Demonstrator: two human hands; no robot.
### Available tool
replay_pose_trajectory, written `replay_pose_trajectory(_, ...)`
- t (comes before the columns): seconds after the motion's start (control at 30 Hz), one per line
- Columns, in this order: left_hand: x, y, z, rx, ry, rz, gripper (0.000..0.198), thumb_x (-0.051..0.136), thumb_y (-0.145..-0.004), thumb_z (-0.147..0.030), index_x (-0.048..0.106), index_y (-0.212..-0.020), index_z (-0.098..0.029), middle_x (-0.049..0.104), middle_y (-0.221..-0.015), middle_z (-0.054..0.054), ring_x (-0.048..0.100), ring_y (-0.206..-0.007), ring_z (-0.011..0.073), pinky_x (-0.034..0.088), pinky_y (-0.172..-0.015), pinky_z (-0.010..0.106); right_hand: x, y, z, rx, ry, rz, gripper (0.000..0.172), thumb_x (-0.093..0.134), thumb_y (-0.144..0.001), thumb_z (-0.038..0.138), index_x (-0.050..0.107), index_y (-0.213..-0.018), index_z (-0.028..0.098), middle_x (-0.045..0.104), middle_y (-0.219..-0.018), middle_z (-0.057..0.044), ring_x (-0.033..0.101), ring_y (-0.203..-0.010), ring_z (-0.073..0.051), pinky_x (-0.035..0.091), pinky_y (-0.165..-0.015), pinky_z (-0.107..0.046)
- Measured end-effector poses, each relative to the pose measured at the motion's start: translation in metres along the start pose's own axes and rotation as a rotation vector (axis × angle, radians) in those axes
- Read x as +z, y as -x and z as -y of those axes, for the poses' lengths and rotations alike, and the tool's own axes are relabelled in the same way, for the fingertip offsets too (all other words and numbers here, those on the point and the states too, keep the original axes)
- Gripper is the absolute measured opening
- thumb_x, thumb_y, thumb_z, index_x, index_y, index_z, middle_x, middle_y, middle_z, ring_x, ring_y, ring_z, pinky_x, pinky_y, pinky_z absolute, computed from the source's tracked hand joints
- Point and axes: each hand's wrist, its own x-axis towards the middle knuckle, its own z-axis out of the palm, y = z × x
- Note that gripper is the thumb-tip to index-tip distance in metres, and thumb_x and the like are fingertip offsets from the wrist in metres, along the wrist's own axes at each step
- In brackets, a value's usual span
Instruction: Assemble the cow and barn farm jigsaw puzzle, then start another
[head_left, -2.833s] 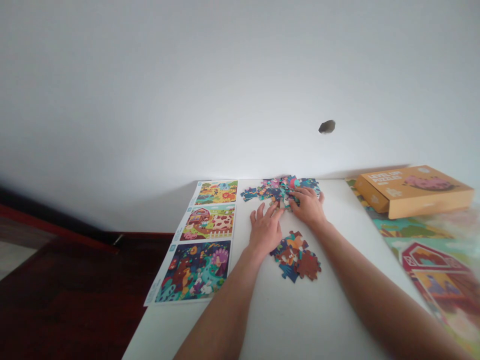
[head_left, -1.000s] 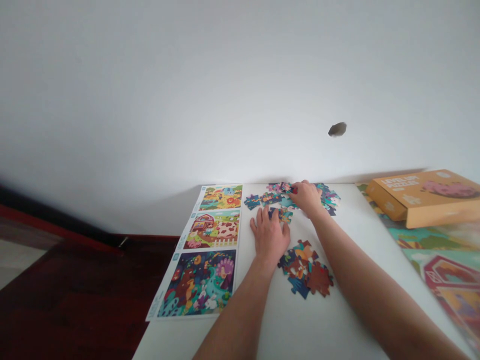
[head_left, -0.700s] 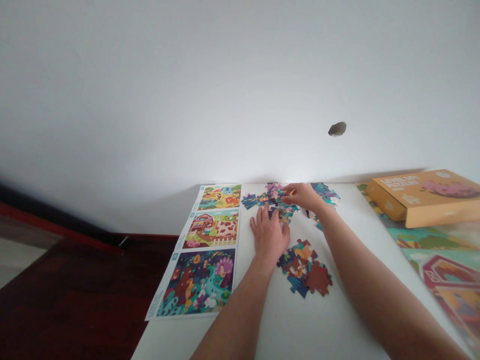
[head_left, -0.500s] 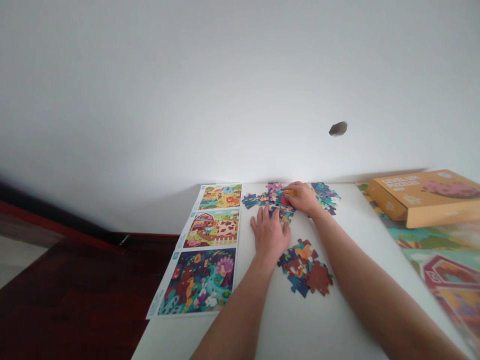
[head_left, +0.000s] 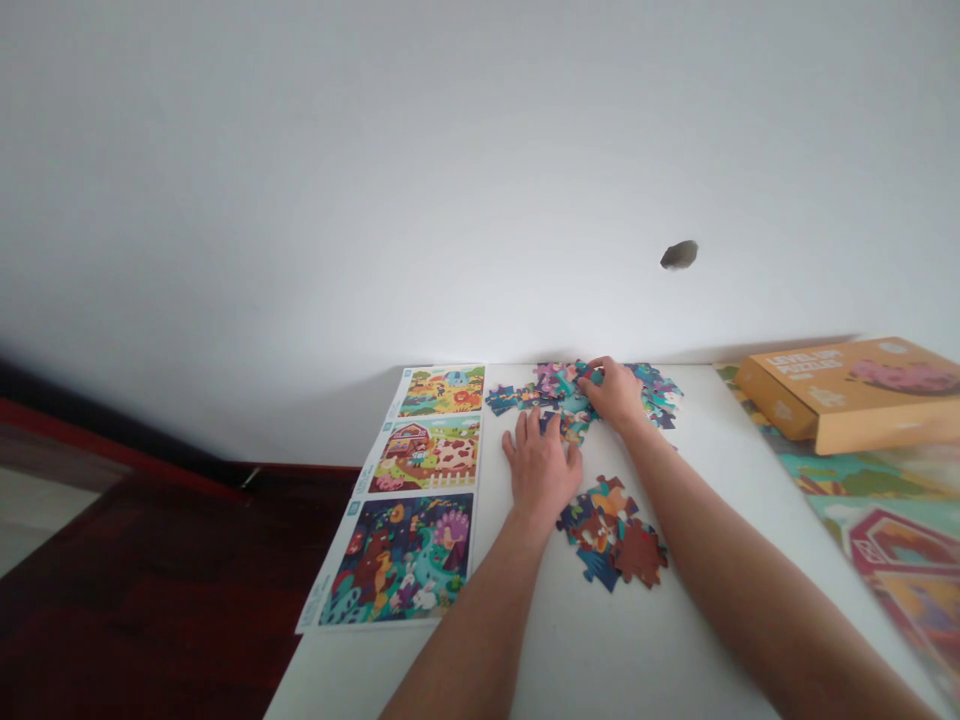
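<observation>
My left hand (head_left: pixel 540 465) lies with fingers spread on the white table, its fingertips at the near edge of a heap of jigsaw pieces (head_left: pixel 555 383). At the heap's far side, my right hand (head_left: pixel 615 393) has its thumb and fingers bent together around a puzzle piece (head_left: pixel 595 377), partly covered by the fingers. Closer to me, between the forearms, sits a cluster of brown, orange and dark blue pieces (head_left: pixel 611 532), some overlapping. A sheet with three printed pictures (head_left: pixel 405 560) rests left of my left hand.
An orange puzzle box (head_left: pixel 855 390) stands at the right on a colourful printed sheet (head_left: pixel 885 500). The white wall (head_left: pixel 480 200), with a hole (head_left: pixel 679 255) in it, rises behind the table (head_left: pixel 600 660). Dark red floor (head_left: pixel 165 590) shows at the left.
My right hand has moved slightly right within the heap. The orange and red pieces at its fingertips no longer show, and a bluish one is there. My left hand has stayed in place.
</observation>
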Motion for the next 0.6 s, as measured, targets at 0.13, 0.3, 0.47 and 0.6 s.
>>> replay_pose_trajectory(0.13, 0.0015, -0.0001, 0.0007, 0.002, -0.01, 0.003, 0.046, 0.06, -0.087, -0.031, 0.058, -0.133, -0.024, 0.047, -0.149, 0.011, 0.036, -0.141, 0.0321, 0.03, -0.114, 0.058, -0.001, 0.0046, 0.001, -0.019, 0.07, -0.078, 0.05, 0.059, -0.088, 0.047, 0.059, -0.133, 0.025, 0.056, -0.133, -0.016, 0.049, -0.121, -0.036, 0.039, -0.096, -0.05)
replay_pose_trajectory(0.3, 0.0024, -0.0001, 0.0012, 0.001, -0.023, 0.001, 0.044, 0.06, -0.087, -0.032, 0.059, -0.131, -0.024, 0.048, -0.148, 0.012, 0.036, -0.141, 0.032, 0.029, -0.114, 0.058, 0.0001, 0.0092, 0.0075, -0.392, 0.062, 0.119, 0.041, 0.058, -0.09, 0.051, 0.064, -0.128, 0.038, 0.057, -0.139, -0.005, 0.044, -0.128, -0.032, 0.029, -0.107, -0.056)
replay_pose_trajectory(0.47, 0.0013, 0.0003, 0.0013, 0.008, -0.018, -0.006, 0.044, 0.059, -0.088, -0.033, 0.059, -0.13, -0.024, 0.047, -0.149, 0.011, 0.037, -0.14, 0.0318, 0.031, -0.113, 0.057, 0.0018, 0.008, 0.0071, -0.123, 0.127, 0.016, 0.032, 0.052, -0.093, 0.03, 0.071, -0.118, 0.03, 0.066, -0.126, -0.008, 0.051, -0.119, -0.032, 0.032, -0.105, -0.056)
replay_pose_trajectory(0.6, 0.0002, 0.0, 0.0001, -0.001, -0.025, 0.005, 0.044, 0.059, -0.088, -0.033, 0.058, -0.131, -0.024, 0.048, -0.149, 0.012, 0.037, -0.141, 0.0316, 0.03, -0.114, 0.057, -0.0003, 0.0101, 0.0096, -0.284, 0.107, 0.042, 0.038, 0.049, -0.094, 0.031, 0.065, -0.129, 0.035, 0.053, -0.146, -0.005, 0.046, -0.128, -0.032, 0.031, -0.107, -0.056)
